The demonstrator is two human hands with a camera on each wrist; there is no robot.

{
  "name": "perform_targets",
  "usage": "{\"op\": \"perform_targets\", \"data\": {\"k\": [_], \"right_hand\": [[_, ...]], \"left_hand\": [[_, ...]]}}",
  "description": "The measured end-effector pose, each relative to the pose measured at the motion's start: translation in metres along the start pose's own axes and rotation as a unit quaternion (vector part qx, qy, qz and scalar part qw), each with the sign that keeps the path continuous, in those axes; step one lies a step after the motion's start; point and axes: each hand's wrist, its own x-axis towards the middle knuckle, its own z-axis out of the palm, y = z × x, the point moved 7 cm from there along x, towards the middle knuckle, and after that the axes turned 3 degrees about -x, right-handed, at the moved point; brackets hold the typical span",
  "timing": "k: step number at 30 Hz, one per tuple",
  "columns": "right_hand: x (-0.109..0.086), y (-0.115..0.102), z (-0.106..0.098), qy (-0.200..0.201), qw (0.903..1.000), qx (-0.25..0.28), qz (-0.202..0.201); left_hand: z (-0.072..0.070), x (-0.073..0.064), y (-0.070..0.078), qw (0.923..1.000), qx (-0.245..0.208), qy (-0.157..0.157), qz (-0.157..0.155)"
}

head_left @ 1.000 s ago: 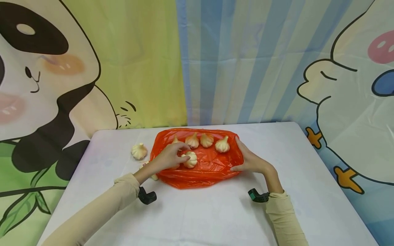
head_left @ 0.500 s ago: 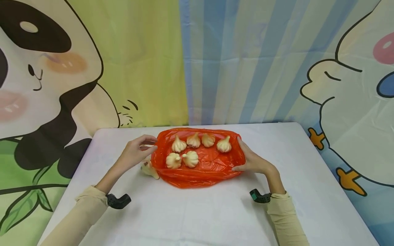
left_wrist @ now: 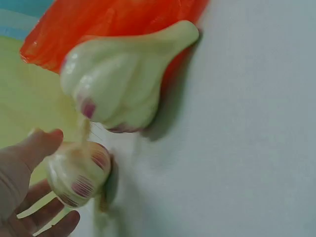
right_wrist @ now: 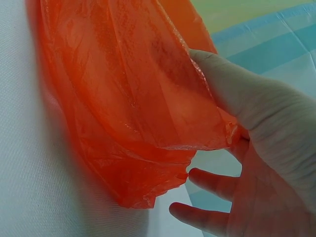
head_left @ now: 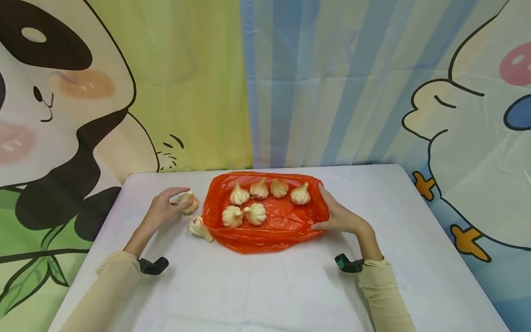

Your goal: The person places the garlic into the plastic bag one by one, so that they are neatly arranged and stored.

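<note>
A red plastic bag [head_left: 286,242] lies spread in a box-like shape on the table; whether a container is under it I cannot tell. Several garlic bulbs [head_left: 239,194] sit inside, along the back and front left. My right hand [head_left: 342,214] holds the bag's right end, thumb at the rim [right_wrist: 205,84] and other fingers further round. My left hand [head_left: 162,207] is left of the bag, thumb and fingers parted around a loose garlic bulb [left_wrist: 79,175]; firm contact is not visible. Another garlic bulb [left_wrist: 118,81] lies between that hand and the bag, touching or nearly touching the bag's left end.
A white cloth covers the table [head_left: 265,295]. Behind it hangs a printed curtain [head_left: 199,92] with cartoon animals and stripes. Black wrist cameras [head_left: 153,266] sit on both wrists.
My left hand has let go of a garlic bulb in the bag's front row and moved left, out to the loose bulb beside the bag. My right hand has stayed at the bag's right end.
</note>
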Motion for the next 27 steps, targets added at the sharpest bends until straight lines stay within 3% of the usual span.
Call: {"op": "perform_targets", "data": {"k": [6,14,19,24,27], "right_hand": [[0.000,-0.004,-0.001,0.001,0.9999,-0.005,-0.012],[0.000,-0.004,0.000,0.000,1.0000,-0.007,-0.005],[0.000,-0.004,0.000,-0.001,1.0000,-0.001,-0.002],[0.001,-0.004,0.001,-0.003,1.0000,0.001,-0.001],[0.000,-0.004,0.000,-0.001,1.0000,-0.002,0.001]], "left_hand": [[0.002,0.003,-0.018,0.9994,-0.006,0.018,-0.027],[0.002,0.008,-0.024,0.9986,-0.011,0.024,-0.046],[0.001,0.008,-0.020,0.9981,-0.013,0.024,-0.054],[-0.016,0.008,-0.009,0.9946,-0.042,0.058,-0.075],[-0.024,0.011,0.002,0.9929,-0.057,0.060,-0.085]]}}
